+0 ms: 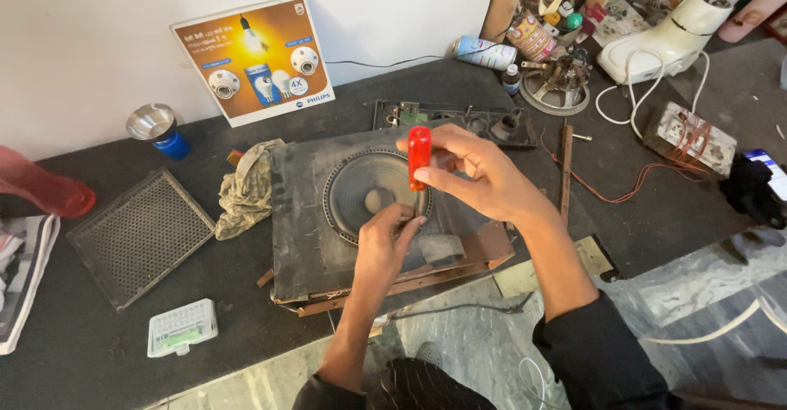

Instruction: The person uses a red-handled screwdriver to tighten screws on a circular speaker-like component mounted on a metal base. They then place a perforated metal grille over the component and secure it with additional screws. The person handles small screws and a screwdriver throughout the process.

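Dark worktop (pixel 98 353): speaker (pixel 369 187) in panel. My right hand (pixel 484 176) grips red screwdriver (pixel 419 157); left hand (pixel 387 242) pinches its tip. Step: driving a screw; needs steady downward pressure.

I'm looking down at an electrical repair workshop: under my hands sits an opened speaker cabinet (pixel 328 230) on a dark, grimy bench (pixel 98 361), with loose wires (pixel 631 184) and a bare motor part (pixel 557 82) beyond my right hand (pixel 484 176), and a removed mesh grille (pixel 139 234) off past my left.
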